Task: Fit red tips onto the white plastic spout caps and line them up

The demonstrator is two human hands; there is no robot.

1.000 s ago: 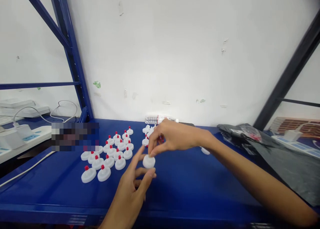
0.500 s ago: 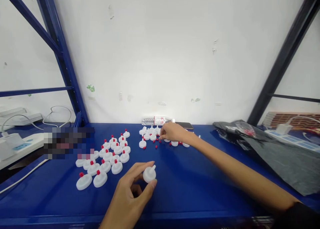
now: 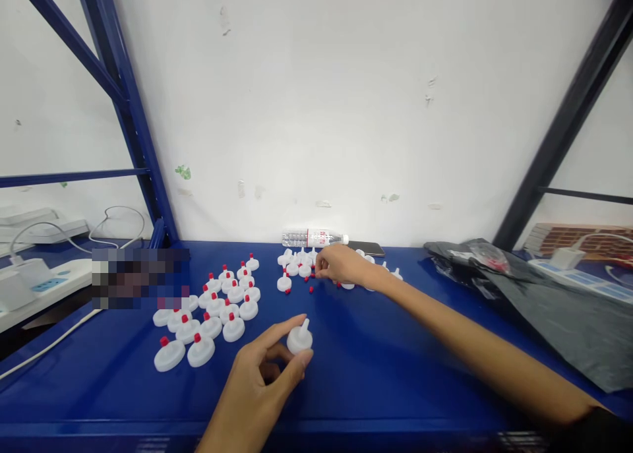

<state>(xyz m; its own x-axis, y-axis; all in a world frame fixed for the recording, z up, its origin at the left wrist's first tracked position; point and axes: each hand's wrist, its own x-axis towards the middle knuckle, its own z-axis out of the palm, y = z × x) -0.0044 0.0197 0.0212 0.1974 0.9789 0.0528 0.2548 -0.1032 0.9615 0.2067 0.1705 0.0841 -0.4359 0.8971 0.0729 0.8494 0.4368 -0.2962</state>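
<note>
My left hand (image 3: 262, 380) pinches a white nozzle cap (image 3: 299, 339) with a bare white spout, held just above the blue shelf (image 3: 376, 367). My right hand (image 3: 341, 265) reaches far back to a scatter of small red tips (image 3: 310, 288) and loose white caps (image 3: 293, 268), its fingers curled down among them; what they pinch is too small to see. To the left stand several finished white caps with red tips (image 3: 212, 311) in rows.
A water bottle (image 3: 314, 237) and a dark phone (image 3: 366, 247) lie against the white wall. A black plastic bag (image 3: 544, 295) covers the right side. White power strips and cables (image 3: 34, 275) sit at the left, beside a blue upright post (image 3: 133, 123).
My right hand left the cap and reached back to the red tips. My left hand drew the white cap slightly nearer and now holds it alone.
</note>
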